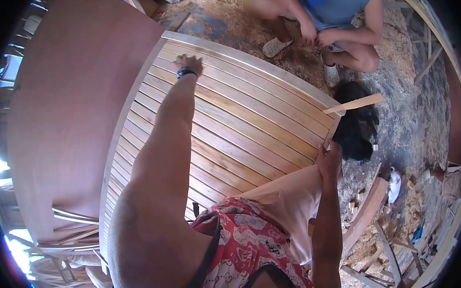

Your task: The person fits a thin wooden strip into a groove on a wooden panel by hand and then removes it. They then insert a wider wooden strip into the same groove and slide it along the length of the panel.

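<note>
A large slatted wooden panel [234, 123] with a pale frame lies in front of my body. My left hand [191, 66], with a dark band at the wrist, rests with its fingers spread on the slats near the far edge. At the panel's right edge, my right hand [329, 159] is closed around the border near the corner; part of its fingers is hidden. A thin tapered wood strip [354, 104] lies across the far right corner and sticks out past the frame.
A big brown sheet [77, 100] stands along the left side. Beyond the panel a person in a blue shirt [343, 5] crouches, hands together. A dark animal-like shape [352, 130] lies beside the right corner. Wood offcuts [367, 210] and sawdust cover the floor at right.
</note>
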`<state>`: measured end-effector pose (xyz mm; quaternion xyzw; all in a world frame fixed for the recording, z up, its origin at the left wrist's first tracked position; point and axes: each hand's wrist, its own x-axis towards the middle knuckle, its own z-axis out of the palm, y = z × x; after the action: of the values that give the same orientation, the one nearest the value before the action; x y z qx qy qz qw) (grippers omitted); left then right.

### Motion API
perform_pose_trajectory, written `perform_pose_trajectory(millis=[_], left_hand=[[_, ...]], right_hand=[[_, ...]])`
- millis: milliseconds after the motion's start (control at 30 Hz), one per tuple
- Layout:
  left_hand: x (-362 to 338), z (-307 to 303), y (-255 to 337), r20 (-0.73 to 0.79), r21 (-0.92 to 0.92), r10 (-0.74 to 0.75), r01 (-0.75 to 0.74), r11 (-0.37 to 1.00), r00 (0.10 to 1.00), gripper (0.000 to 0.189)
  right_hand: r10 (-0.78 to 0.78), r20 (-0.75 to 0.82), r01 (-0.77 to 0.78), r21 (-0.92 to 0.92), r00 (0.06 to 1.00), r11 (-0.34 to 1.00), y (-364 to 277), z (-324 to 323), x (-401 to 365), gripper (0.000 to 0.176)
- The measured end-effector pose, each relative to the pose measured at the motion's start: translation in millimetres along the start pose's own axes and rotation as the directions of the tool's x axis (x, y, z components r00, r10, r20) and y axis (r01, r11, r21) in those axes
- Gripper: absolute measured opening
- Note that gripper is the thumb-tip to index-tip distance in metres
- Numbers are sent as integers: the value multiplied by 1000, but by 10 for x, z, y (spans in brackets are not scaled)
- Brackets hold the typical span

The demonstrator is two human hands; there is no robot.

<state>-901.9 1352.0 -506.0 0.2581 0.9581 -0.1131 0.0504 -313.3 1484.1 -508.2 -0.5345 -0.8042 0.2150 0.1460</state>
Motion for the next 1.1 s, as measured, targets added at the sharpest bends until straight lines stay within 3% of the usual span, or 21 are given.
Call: perform_pose_trajectory(millis=[67, 133, 267, 333, 367, 400, 433, 467, 533, 600, 900, 1100], left_hand=[[103, -47, -248, 39, 23, -74, 74, 997, 996, 59], [192, 60, -325, 52, -208, -238, 244, 947, 970, 64], [-535, 424, 119, -32, -241, 116, -121, 963, 993, 71], [-1149, 608, 361, -239, -326, 301, -369, 871, 923, 74], [-1299, 807, 441, -377, -255, 421, -530, 809, 825, 78], [-1484, 827, 597, -388, -342, 377, -511, 789, 841, 81], [-1673, 686, 693, -296, -386, 346, -443, 809, 890, 84], [-1797, 597, 765, -292, -439, 298, -404, 803, 909, 85], [-1847, 539, 794, -288, -411, 262, -366, 835, 921, 81], [-1858, 531, 787, -293, -408, 270, -375, 832, 917, 80], [-1874, 477, 800, -240, -365, 269, -344, 865, 933, 79], [-1820, 564, 808, -250, -347, 271, -347, 872, 930, 81]], right_hand=[[5, 30, -5, -12, 1000, 1000, 18, 0, 4, 45], [14, 60, -12, -31, 998, 999, 3, -34, 22, 46], [17, 44, -16, -31, 999, 999, -65, -67, 3, 43], [82, 57, -82, 5, 995, 997, -50, -46, -28, 39], [152, 64, -154, 29, 986, 988, -75, -44, -15, 38], [137, 8, -137, 53, 991, 989, -23, 25, -35, 37], [127, -50, -123, 73, 991, 990, 11, 72, -73, 36], [171, -26, -168, 70, 985, 983, -124, -47, -99, 36], [230, -16, -228, 70, 973, 971, -190, -154, -168, 35], [153, -6, -152, 94, 988, 984, -60, 25, -117, 39], [231, 33, -231, 13, 972, 973, -280, -195, -214, 48], [224, 17, -225, 96, 974, 970, -315, -265, -286, 49]])
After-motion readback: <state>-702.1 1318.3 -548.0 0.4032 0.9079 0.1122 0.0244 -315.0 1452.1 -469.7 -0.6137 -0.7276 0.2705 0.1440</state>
